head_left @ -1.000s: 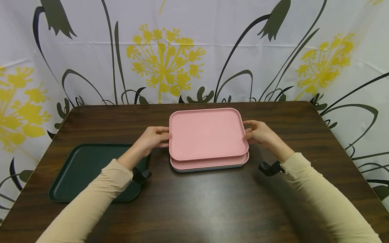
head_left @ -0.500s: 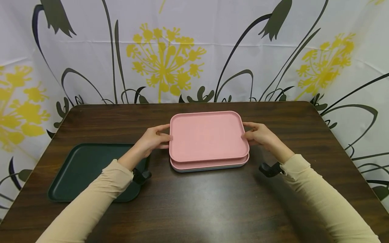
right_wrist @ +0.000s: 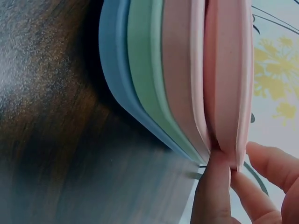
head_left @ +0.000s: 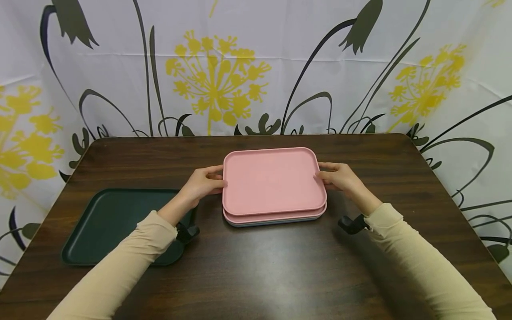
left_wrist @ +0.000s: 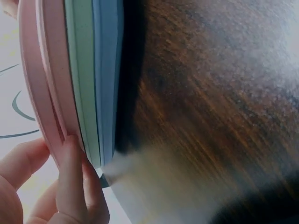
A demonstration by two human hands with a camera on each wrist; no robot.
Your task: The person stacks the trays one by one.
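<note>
Over the past 1 s, the upper pink tray (head_left: 274, 181) has been moved slightly nearer the viewer or lowered; which cannot be told. Its near rim has been brought closer to that of the lower pink tray (head_left: 276, 218), now left showing as a narrower strip.

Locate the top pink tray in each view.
Head: top pink tray, near centre, between left hand and right hand.
Left wrist: top pink tray, upper left, leftmost layer.
Right wrist: top pink tray, upper right, rightmost layer.
Shared landmark: lower pink tray, directly beneath it.
</note>
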